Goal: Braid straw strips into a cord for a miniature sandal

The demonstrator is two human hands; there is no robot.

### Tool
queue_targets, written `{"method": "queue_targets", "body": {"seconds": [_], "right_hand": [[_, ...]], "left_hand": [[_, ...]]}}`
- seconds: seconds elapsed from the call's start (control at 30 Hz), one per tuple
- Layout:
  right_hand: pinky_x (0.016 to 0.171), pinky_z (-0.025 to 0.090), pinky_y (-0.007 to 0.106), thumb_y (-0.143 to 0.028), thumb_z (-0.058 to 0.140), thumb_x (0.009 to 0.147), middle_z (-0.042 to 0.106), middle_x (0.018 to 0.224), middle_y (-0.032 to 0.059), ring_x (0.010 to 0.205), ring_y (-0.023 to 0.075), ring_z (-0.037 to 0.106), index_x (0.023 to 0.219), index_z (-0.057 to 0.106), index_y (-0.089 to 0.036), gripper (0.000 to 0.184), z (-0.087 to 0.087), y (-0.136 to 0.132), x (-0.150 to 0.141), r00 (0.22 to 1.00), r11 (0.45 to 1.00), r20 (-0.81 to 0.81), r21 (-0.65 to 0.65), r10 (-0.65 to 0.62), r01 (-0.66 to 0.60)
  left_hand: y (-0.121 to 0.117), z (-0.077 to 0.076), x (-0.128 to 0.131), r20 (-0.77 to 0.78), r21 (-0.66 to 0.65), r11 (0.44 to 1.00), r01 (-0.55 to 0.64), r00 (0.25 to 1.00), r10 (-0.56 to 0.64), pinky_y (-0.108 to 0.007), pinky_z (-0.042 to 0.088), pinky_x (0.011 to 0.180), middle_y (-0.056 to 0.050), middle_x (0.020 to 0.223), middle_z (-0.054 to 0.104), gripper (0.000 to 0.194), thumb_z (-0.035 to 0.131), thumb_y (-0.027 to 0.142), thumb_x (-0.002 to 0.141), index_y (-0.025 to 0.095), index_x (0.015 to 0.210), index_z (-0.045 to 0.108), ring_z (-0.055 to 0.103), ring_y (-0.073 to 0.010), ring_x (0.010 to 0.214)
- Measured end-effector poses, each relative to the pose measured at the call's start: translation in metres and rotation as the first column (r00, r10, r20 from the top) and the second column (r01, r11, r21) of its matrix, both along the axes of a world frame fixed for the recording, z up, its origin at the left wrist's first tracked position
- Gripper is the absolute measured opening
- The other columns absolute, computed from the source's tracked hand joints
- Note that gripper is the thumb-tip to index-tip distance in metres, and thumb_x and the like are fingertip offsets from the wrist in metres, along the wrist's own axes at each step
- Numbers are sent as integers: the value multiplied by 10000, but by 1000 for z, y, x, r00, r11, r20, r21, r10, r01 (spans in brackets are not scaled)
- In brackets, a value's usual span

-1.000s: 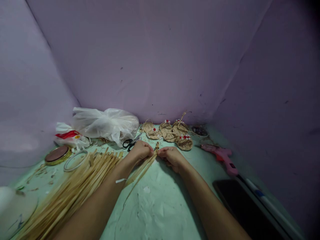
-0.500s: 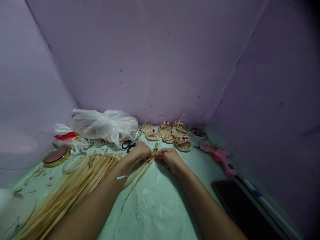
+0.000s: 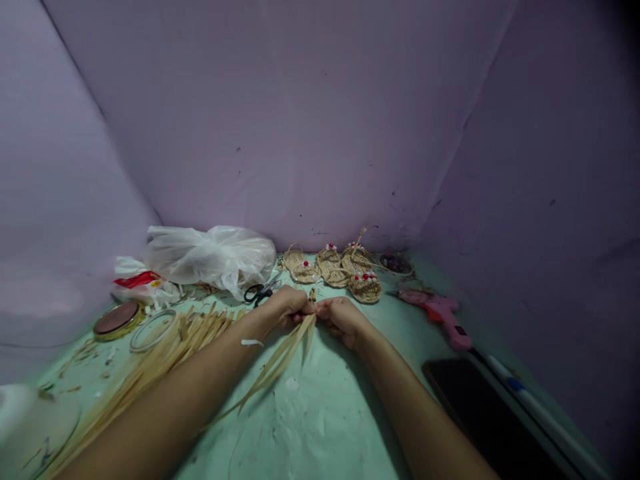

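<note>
Trailing nearward from between left hand [image 3: 294, 307] and right hand [image 3: 342, 317]: strands [image 3: 283, 357].

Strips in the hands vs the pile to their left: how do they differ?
The held strips are few; the strip pile has many. The held strips are pinched between left hand and right hand; the strip pile lies on the table. Both: long, thin, straw-coloured.
</note>
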State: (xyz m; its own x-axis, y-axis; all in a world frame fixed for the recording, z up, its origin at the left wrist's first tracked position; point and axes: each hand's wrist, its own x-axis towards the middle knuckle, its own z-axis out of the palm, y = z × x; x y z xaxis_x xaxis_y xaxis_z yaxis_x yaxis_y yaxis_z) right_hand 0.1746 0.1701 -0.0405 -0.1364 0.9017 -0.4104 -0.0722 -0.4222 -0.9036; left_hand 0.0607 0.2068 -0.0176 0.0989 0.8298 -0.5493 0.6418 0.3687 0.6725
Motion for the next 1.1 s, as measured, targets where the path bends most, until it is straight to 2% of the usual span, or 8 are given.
{"method": "queue_targets", "body": {"seconds": [0.1,0.27,0.33,0.4,0.5,0.63,0.87,1.1], "right_hand": [[322,54,182,-85,429,580,303,347,-80,289,21,142,610,554,-105,130,-1,1,2,999,1000,-39,-9,29,-30],[329,51,179,-108,451,586,276,360,-92,304,23,147,636,550,-111,111,-5,0,3,997,1000,-69,7,17,-16],[331,49,180,-123,462,594,273,359,-95,305,24,143,631,543,-116,90,-6,0,2,997,1000,-76,13,18,-17],[330,55,181,-136,475,597,285,356,-94,301,23,146,622,540,-121,72,-7,1,1,997,1000,-79,17,26,-24],[333,133,178,-140,496,594,400,378,-58,308,32,249,592,548,-127,54,-9,3,0,999,999,-19,32,30,-29],[366,192,189,-114,520,568,492,414,-31,335,42,311,527,547,-134,53,-11,7,2,995,997,98,74,14,-22],[399,165,194,-147,534,550,335,331,-78,359,34,226,396,450,-144,176,-8,6,-1,986,988,165,144,26,-50],[398,208,186,-184,544,550,424,391,-62,372,41,303,508,514,-132,74,-19,7,-3,983,990,183,142,-25,-1]], "left_hand": [[-4,-8,-3,-1,4,998,-60,998,60,-201,227,358,26,349,385,247,589,218,598,138,434,422,308,-54,311],[-12,-23,-7,25,293,943,-156,987,156,-190,206,359,51,385,384,217,656,254,525,140,525,471,334,-58,356],[-16,-24,-5,110,329,927,-180,982,152,-178,212,357,58,388,391,164,630,219,551,140,577,489,344,-55,349],[-19,-21,-1,192,251,950,-188,971,141,-174,204,342,66,355,375,99,568,188,612,148,616,478,324,-54,305],[-20,-16,1,289,41,989,-143,949,126,-169,197,322,55,333,388,57,479,143,677,153,632,445,324,-62,269],[-15,-14,-6,389,-116,991,-59,916,100,-160,253,325,33,384,437,97,441,100,691,138,602,431,387,-61,299],[-6,-21,-23,484,-174,984,47,874,44,-157,247,301,23,392,431,122,426,133,684,126,564,446,372,-54,291],[-9,-19,-23,441,-137,990,41,897,24,-167,279,334,18,386,455,78,510,120,623,115,553,476,389,-57,318]]}}
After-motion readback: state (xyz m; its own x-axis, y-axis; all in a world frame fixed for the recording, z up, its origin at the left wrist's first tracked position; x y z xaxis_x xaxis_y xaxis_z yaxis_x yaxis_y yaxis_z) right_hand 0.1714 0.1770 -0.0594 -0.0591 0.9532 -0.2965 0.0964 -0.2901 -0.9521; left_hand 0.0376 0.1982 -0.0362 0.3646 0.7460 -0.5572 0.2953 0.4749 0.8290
